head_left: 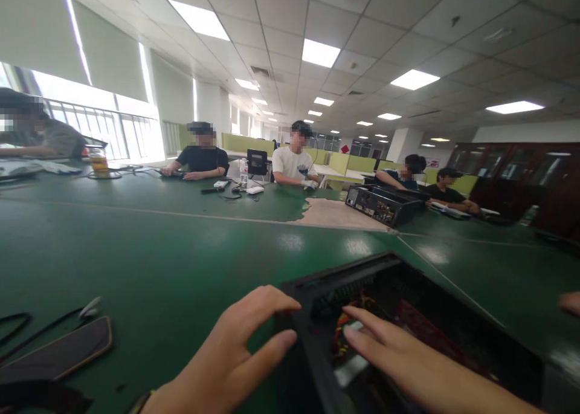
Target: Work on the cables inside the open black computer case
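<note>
A black computer case (301, 341) lies on its side in front of me with its upper side uncovered. Coloured wires (339, 332) and a dark red circuit board (421, 326) show inside. My left hand (247, 341) is at the case's near left corner, thumb and fingers apart with nothing between them; whether a fingertip touches the frame I cannot tell. Over the opening, by the wires, my right hand (380, 341) has its thumb and forefinger slightly apart and holds nothing visible. Blur hides fine detail inside the case.
The green table (181, 263) has a worn pale patch (339, 213). At left lie a phone-like dark slab (63, 347) and a cable (49, 329). Another computer case (385, 203) stands farther back. Several people sit around; another person's hand (570, 303) is at the right edge.
</note>
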Demonstrator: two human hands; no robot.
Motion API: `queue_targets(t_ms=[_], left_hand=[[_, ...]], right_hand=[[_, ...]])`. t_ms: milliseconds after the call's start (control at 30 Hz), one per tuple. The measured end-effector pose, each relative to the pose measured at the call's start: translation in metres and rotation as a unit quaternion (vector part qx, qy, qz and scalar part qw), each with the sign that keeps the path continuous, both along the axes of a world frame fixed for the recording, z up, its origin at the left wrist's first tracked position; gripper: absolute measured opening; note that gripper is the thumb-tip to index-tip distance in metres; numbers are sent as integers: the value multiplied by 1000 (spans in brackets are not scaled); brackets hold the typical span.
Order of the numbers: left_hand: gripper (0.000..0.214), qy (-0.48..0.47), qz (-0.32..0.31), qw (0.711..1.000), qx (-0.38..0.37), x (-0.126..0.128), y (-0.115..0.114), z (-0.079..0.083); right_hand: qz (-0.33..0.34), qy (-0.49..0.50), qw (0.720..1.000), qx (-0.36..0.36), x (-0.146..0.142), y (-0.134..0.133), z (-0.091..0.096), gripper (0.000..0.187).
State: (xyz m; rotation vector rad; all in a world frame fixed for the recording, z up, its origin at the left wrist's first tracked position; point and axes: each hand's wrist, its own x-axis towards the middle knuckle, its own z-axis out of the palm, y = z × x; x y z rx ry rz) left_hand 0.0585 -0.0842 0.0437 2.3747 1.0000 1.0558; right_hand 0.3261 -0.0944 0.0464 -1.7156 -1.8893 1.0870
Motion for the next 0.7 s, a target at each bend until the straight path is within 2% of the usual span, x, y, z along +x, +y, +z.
queue_targets(t_ms=[67, 100, 167, 233, 300, 367, 433, 533, 633, 700], left_hand=[[31, 45, -85, 993, 60, 7, -14, 24], [33, 88, -122, 986, 73, 9, -19, 32], [29, 181, -166, 967, 63, 6, -23, 39], [15, 250, -175, 952, 21, -3, -21, 39], [9, 279, -171, 945, -18, -11, -14, 34], [20, 296, -172, 939, -24, -15, -6, 29], [29, 305, -185, 934, -7, -14, 3, 24], [33, 312, -212, 926, 14, -8, 17, 17], [25, 330, -202, 922, 24, -4, 26, 16], [19, 349, -171, 921, 33, -4, 25, 20]], right_hand=[[54, 122, 989, -60, -32, 13, 14, 67], [73, 141, 986, -41, -39, 22, 18, 60], [91, 56, 990, 88, -37, 38, 19, 41], [119, -105, 969, 192, -23, 49, 11, 33], [163, -242, 935, 201, -6, 51, -3, 42], [197, -327, 907, 175, 8, 47, -17, 50], [195, -378, 889, 167, 17, 43, -24, 50], [200, -434, 852, 216, 15, 43, -21, 47], [265, -452, 803, 285, -8, 56, -14, 34], [313, -432, 797, 284, -33, 70, -17, 19]])
